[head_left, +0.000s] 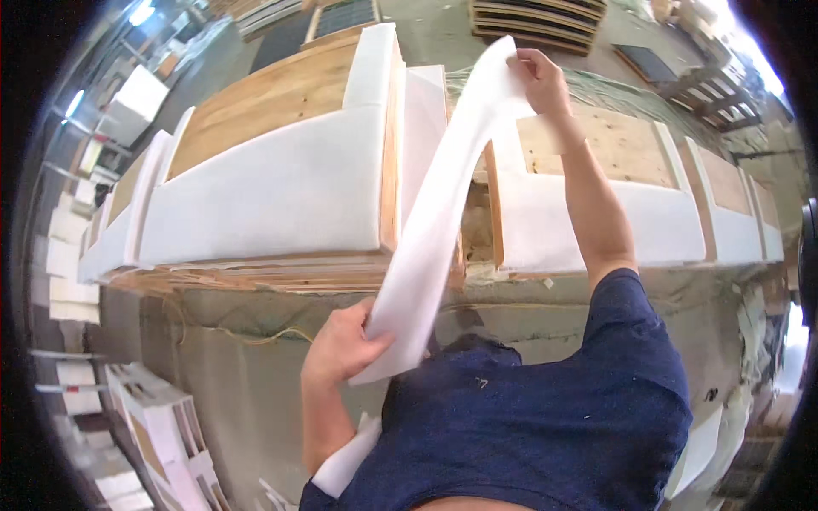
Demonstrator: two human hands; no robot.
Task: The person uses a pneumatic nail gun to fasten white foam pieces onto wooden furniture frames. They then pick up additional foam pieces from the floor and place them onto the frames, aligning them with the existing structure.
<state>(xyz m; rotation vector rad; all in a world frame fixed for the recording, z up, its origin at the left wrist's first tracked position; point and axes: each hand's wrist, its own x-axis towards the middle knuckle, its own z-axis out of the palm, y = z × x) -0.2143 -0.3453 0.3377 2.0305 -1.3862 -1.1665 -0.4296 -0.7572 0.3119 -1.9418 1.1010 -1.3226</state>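
Observation:
A long white foam strip (443, 204) stretches diagonally in front of me, from near my chest up over the work table. My left hand (341, 345) grips its near end, fingers closed around the edge. My right hand (538, 78) pinches the far end, arm extended over the table. Under the strip lie two wooden frame pieces partly covered in white foam, a left one (281, 179) and a right one (630, 196), with a gap between them.
The frames rest on a cloth-covered work table (256, 341). More white foam-covered parts (162, 426) are stacked at the lower left. Wooden pallets (537, 21) stand on the floor beyond the table. Another white foam piece (345, 464) hangs near my left elbow.

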